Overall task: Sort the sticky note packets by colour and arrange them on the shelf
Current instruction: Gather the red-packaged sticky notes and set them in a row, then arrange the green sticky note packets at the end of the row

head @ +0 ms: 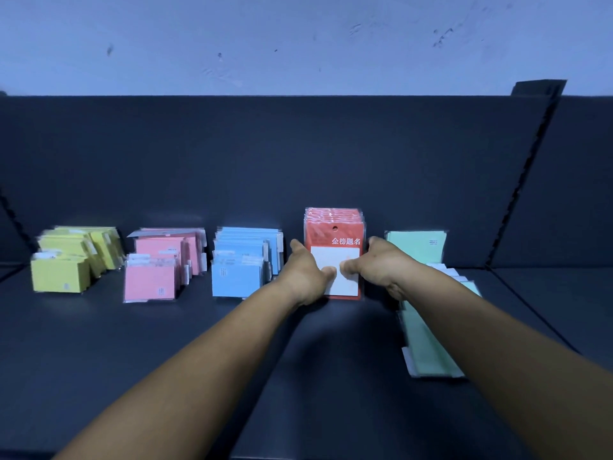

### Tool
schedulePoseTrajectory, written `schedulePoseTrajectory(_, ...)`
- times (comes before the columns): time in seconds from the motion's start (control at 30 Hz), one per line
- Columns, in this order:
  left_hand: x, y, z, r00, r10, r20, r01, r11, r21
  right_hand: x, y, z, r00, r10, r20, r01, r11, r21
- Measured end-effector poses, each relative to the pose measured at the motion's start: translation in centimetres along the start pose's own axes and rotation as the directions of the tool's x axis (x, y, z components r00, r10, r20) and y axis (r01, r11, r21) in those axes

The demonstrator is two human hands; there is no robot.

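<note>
A scuffed pale wall [298,38] rises behind the dark backboard [265,154].

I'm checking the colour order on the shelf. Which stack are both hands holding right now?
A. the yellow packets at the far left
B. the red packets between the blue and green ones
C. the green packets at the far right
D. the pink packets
B: the left hand and right hand grip the upright red packets from either side, between the blue packets and the green packets.

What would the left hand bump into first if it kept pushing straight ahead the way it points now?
The left hand already grips the red packets. Pushing on, those would likely reach the dark back panel of the shelf; how near that is stays unclear.
</note>
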State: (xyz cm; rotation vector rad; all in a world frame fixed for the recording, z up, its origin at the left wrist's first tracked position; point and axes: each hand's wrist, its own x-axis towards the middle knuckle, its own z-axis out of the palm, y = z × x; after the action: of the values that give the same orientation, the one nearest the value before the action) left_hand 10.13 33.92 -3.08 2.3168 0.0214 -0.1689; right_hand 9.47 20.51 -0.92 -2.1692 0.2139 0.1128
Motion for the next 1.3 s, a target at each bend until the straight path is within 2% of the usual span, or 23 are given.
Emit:
schedulePoseTrajectory(0.17,-2.7,0.6,-0.2,0.998,0.049,-0.033,-0.041,0.978,0.206,-2.4,-0.2,-1.3,0.994,-0.106,0.001,0.101,0.943,-0.318)
schedulePoseTrajectory(0.37,-7.0,1.6,-0.2,0.958,0.288,-0.009,-0.247,0.836,0.49,-4.9,0.5,-2.2,0.944,-0.323,0.068,0.302,0.761,-0.574)
schedulePoseTrajectory(0.6,-9.7,2.2,1.0,0.93,0.36,0.068,-0.326,0.727,0.604,-9.1,2.5,-3.3,0.963,-0.263,0.053,0.223,0.675,-0.704)
schedulePoseTrajectory(0.8,-11.3,3.6,2.7,0.884,0.428,0.187,-0.445,0.651,0.615,-12.0,3.9,-5.5,0.979,-0.197,-0.052,0.093,0.658,-0.748)
schedulePoseTrajectory(1.0,-11.9,4.8,5.7,0.857,0.448,0.256,-0.509,0.65,0.564,-13.7,7.0,-7.5,0.988,-0.108,-0.11,-0.001,0.705,-0.709)
schedulePoseTrajectory(1.17,-11.1,5.8,8.0,0.873,0.405,0.273,-0.485,0.655,0.58,-13.1,9.1,-9.5,0.986,-0.105,-0.126,-0.006,0.743,-0.669)
schedulePoseTrajectory(1.3,-10.0,6.4,9.3,0.913,0.302,0.274,-0.408,0.688,0.601,-11.6,10.1,-10.9,0.996,-0.078,-0.052,0.031,0.795,-0.606)
